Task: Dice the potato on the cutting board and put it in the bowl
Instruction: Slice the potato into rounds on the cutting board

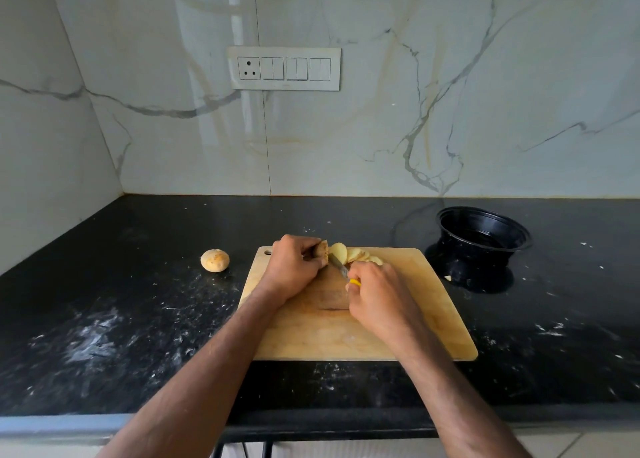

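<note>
Right now, in the head view, the board (346,322) lies at the middle of the frame on the dark tabletop (138,302). At its upper edge the left hand (294,267) curls its fingers around the uncut end of the potato (322,251), pinning it to the wood. The right hand (377,295) is clenched around the yellow handle of a knife (341,267), whose blade points up and left and meets the potato's cut face. Just right of the blade, a row of pale slices (353,254) leans along the board's upper edge. The bowl (485,236), black and apparently empty, sits to the upper right, apart from the board. A small pale scrap (447,278) lies on the tabletop between them. A second, whole potato (215,260) rests left of the board.

So far the work looks like slicing, not yet dicing. The potato is probably firm and dense, with a wet, slippery cut face, and the shrinking stub leaves little to hold. It is best gripped on the skin side, fingertips tucked back from the blade. The slices should be stiff but slick, and seem easier to gather as a stack than singly.
</note>
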### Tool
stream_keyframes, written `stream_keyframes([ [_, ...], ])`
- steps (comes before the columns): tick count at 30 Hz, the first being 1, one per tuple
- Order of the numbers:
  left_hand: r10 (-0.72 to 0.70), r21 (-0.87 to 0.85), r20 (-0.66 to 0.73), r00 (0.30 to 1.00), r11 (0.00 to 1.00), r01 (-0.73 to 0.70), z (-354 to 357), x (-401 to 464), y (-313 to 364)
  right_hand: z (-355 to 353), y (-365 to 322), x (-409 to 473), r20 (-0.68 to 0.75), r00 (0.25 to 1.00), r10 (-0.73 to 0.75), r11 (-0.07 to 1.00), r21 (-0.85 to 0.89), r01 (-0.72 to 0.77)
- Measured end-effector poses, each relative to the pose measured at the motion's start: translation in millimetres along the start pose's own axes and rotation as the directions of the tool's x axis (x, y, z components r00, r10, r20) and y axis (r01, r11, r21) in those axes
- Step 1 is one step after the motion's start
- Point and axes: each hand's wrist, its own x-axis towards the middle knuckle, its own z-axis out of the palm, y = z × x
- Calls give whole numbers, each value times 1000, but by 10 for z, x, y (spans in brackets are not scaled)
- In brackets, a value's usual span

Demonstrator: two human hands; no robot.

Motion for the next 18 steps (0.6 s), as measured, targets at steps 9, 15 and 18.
stream_keyframes([
  [9, 4, -43, -12, 1000, 999, -5, 13, 18, -61, -46, 20, -32, -112, 991, 72, 992, 111, -59],
  [15, -12, -33, -18, 1000, 999, 11, 28, 20, -44, -8, -139, -20, -142, 989, 47, 997, 64, -38],
  [18, 8, -24, 4, 1000, 1000, -8, 15, 4, -6, 8, -198, -31, -148, 988, 33, 998, 56, -25],
])
